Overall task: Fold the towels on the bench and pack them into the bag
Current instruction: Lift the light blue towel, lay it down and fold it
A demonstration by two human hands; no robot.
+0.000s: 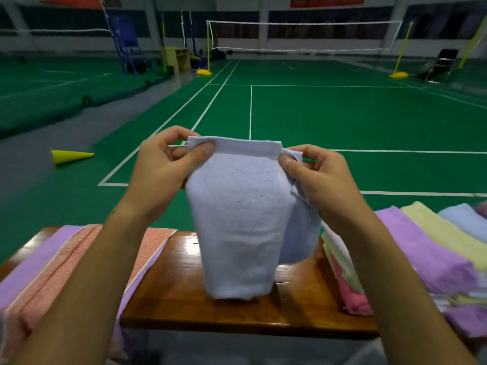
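A pale blue towel hangs doubled over above the wooden bench, its lower edge just touching the seat. My left hand pinches its top left corner and my right hand pinches the top right corner. On the left of the bench lie a salmon towel on a lilac towel. At the right sits a heap of towels in lilac, yellow, blue and pink. No bag is in view.
The bench stands at the edge of a green badminton court. A yellow cone lies on the floor to the left. A net, yellow posts and a folding chair stand far back.
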